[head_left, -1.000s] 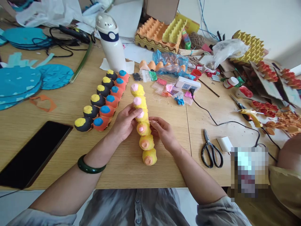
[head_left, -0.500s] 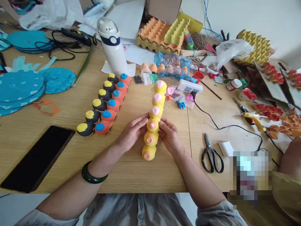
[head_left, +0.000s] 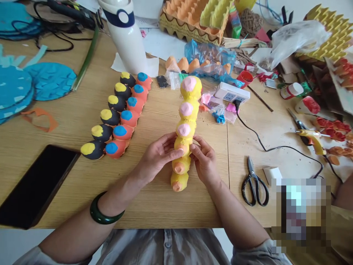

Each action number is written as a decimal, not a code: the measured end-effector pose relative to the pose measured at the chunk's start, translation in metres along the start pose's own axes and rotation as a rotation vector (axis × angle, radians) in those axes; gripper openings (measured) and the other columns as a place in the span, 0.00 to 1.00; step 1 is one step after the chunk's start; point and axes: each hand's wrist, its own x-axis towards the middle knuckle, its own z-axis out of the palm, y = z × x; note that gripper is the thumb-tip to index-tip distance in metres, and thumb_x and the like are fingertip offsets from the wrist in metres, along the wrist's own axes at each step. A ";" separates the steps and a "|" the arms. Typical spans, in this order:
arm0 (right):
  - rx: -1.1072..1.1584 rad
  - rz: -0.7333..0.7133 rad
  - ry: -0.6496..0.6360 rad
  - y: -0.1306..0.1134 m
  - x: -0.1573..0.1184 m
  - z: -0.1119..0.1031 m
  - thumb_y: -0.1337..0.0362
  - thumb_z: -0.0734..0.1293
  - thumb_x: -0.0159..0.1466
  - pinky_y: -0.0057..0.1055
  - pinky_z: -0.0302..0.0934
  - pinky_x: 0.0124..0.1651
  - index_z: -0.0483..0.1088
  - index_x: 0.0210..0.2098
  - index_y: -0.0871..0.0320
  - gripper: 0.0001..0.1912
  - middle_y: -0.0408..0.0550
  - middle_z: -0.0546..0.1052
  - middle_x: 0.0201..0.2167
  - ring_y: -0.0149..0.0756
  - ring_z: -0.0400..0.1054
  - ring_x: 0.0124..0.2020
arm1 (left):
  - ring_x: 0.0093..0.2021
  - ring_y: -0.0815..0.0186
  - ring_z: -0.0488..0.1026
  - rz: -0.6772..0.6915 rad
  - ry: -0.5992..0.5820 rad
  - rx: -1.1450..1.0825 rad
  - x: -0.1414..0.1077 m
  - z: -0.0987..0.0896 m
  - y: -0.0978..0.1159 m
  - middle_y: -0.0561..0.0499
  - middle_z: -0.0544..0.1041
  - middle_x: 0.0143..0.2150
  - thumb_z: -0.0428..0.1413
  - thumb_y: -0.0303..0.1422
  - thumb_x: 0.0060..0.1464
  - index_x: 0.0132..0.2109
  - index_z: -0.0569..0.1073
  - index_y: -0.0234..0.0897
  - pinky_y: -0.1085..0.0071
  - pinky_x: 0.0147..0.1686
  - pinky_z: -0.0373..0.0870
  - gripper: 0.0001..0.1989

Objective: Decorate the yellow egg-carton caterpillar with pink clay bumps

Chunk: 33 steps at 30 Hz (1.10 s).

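A strip of yellow egg-carton cups (head_left: 190, 92) stands out in front of me, slanting away from my body. Pink clay caps its upper three cups, while the lowest two show bare orange tips. My left hand (head_left: 161, 154) grips its left side, the thumb lying over the fourth cup's tip and hiding the clay there. On the right side, my right hand (head_left: 204, 158) holds the same strip between thumb and fingers. To the left lie a black strip with yellow tips (head_left: 109, 117) and an orange-red strip with blue tips (head_left: 129, 119), side by side.
A black phone (head_left: 40, 184) lies front left, black scissors (head_left: 255, 184) at right. Behind are a white bottle (head_left: 127, 40), a power strip (head_left: 232, 94) with its cord, and egg trays (head_left: 190, 27). A yellow glue gun (head_left: 313, 138) and a person's sleeve (head_left: 342, 228) are at right.
The view has moved closer to the table. The yellow strip's far end looks raised toward me, and my left thumb has moved onto the fourth cup, covering its small pink piece.
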 end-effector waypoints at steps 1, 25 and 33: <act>-0.002 -0.008 -0.005 0.000 0.000 0.000 0.54 0.80 0.60 0.30 0.66 0.37 0.78 0.47 0.49 0.18 0.35 0.79 0.25 0.30 0.70 0.27 | 0.61 0.53 0.78 0.025 0.019 0.016 -0.001 0.000 -0.001 0.44 0.82 0.59 0.74 0.38 0.53 0.61 0.76 0.39 0.61 0.59 0.76 0.31; -0.027 -0.047 -0.010 0.003 -0.002 -0.001 0.54 0.79 0.61 0.32 0.68 0.40 0.78 0.50 0.47 0.18 0.36 0.83 0.30 0.32 0.74 0.29 | 0.64 0.51 0.74 -0.028 -0.082 -0.058 -0.001 -0.001 0.002 0.46 0.81 0.60 0.70 0.40 0.57 0.62 0.77 0.44 0.57 0.61 0.72 0.27; -0.126 -0.098 -0.060 0.005 -0.006 0.000 0.53 0.77 0.64 0.36 0.71 0.43 0.76 0.53 0.46 0.19 0.40 0.85 0.34 0.37 0.79 0.36 | 0.55 0.54 0.77 -0.168 -0.070 -0.158 -0.001 0.002 0.005 0.49 0.81 0.52 0.68 0.37 0.55 0.54 0.80 0.45 0.58 0.54 0.74 0.20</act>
